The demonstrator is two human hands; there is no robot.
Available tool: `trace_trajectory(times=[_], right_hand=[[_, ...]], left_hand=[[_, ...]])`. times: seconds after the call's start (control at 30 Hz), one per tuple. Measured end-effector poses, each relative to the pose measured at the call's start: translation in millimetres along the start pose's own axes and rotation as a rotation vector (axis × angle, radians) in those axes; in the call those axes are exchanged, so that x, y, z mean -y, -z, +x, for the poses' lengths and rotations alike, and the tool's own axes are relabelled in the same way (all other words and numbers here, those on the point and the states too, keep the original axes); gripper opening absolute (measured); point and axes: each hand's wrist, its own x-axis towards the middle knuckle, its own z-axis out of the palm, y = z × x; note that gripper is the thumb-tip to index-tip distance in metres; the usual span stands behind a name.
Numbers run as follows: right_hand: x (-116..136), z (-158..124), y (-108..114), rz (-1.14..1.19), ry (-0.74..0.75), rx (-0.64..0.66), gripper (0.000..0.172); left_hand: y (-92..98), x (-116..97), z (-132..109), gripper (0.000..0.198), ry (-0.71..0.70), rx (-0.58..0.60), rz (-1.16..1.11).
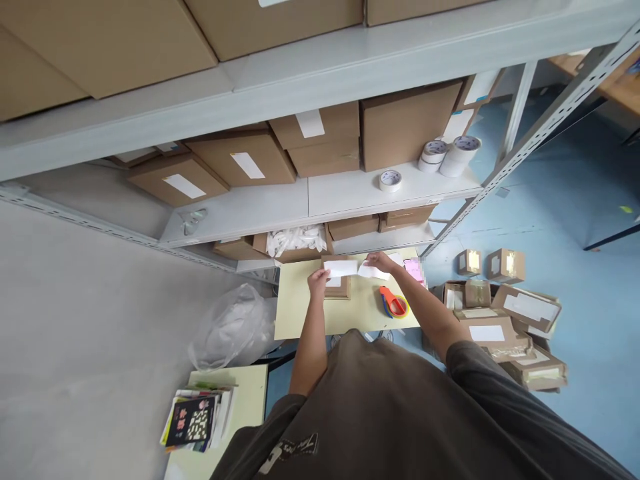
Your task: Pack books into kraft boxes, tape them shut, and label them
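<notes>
Left hand (317, 283): fingertips pinched on white label (342, 268), at its left edge.
Right hand (381, 261): fingertips pinched on curled paper strip (371, 272).
Carton (343, 291): beneath white label, on table (293, 297).

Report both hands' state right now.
Left hand: closed, holding a white slip.
Right hand: closed, holding a curled white strip; whether it joins the slip can't be told.

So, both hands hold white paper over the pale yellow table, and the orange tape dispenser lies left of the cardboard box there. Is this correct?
Not quite: the orange tape dispenser lies right of the cardboard box, as the head view shows. The rest stands.
</notes>
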Motion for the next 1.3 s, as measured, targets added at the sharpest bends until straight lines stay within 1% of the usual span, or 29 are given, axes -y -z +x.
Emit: trace_trajectory(times=[0.07,0.1,0.17,0.2,0.27,0.3,0.33,0.37,0.43,0.47,0.53,0.6,0.67,0.73,0.77,0.8,0.87,0.93,1.0,1.07,1.17,1.3], right_hand=[[-11,-6,15,-0.046,-0.042,-0.086,0.046],[-16,-10,23,-0.071,-0.060,-0.118,0.043],[-21,-16,34,-0.124,-0.107,-0.117,0.032],[-20,-19,35,-0.148,-0.128,-0.127,0.032],[-11,-24,23,-0.175,-0.153,-0.170,0.050],[-3,-25,11,-0.167,-0.151,-0.206,0.056],[6,-27,-5,-0.142,-0.137,-0.237,0.058],[15,-28,-24,-0.095,-0.115,-0.254,0.056],[35,-31,-65,0.052,-0.025,-0.270,0.042],[44,-33,-85,0.126,0.016,-0.243,0.037],[61,-35,-121,0.259,0.048,-0.186,0.038],[76,-35,-147,0.346,0.045,-0.122,0.041],[90,-33,-164,0.392,0.030,-0.114,0.044],[103,-30,-176,0.425,0.019,-0.176,0.049],[108,-29,-183,0.444,0.016,-0.222,0.051],[113,-28,-190,0.463,0.014,-0.265,0.052],[121,-28,-205,0.492,0.006,-0.331,0.053],[126,-34,-218,0.513,-0.018,-0.365,0.050],[128,-43,-226,0.533,-0.052,-0.366,0.044],[130,-56,-228,0.553,-0.076,-0.343,0.040],[132,-72,-224,0.571,-0.080,-0.293,0.035],[136,-82,-219,0.587,-0.062,-0.260,0.032]], left_hand=[[23.0,-1,9,0.041,0.021,-0.074,-0.033],[34.2,-2,13,0.041,0.017,-0.051,-0.039],[50.4,-7,20,0.038,0.006,0.007,-0.017],[54.6,-10,22,0.037,-0.015,0.046,0.004],[56.6,-18,22,0.032,-0.097,0.124,0.069],[56.3,-22,21,0.030,-0.150,0.167,0.108],[56.3,-28,20,0.028,-0.204,0.209,0.148],[57.3,-34,20,0.027,-0.250,0.256,0.184],[63.5,-47,23,0.027,-0.308,0.365,0.237],[68.3,-54,26,0.028,-0.320,0.426,0.251],[79.2,-67,32,0.033,-0.329,0.545,0.241],[89.0,-75,38,0.042,-0.319,0.621,0.169],[96.0,-77,38,0.062,-0.293,0.620,0.027],[100.0,-71,32,0.080,-0.248,0.579,-0.125],[101.0,-65,27,0.082,-0.218,0.566,-0.185],[101.7,-58,21,0.079,-0.186,0.573,-0.216],[103.2,-43,9,0.070,-0.105,0.632,-0.229],[106.8,-31,0,0.062,-0.072,0.605,-0.212],[113.3,-27,-2,0.057,-0.082,0.550,-0.184],[120.8,-30,0,0.053,-0.111,0.515,-0.165],[127.5,-39,4,0.051,-0.135,0.509,-0.159],[122.8,-49,-4,0.048,-0.163,0.510,-0.140]])
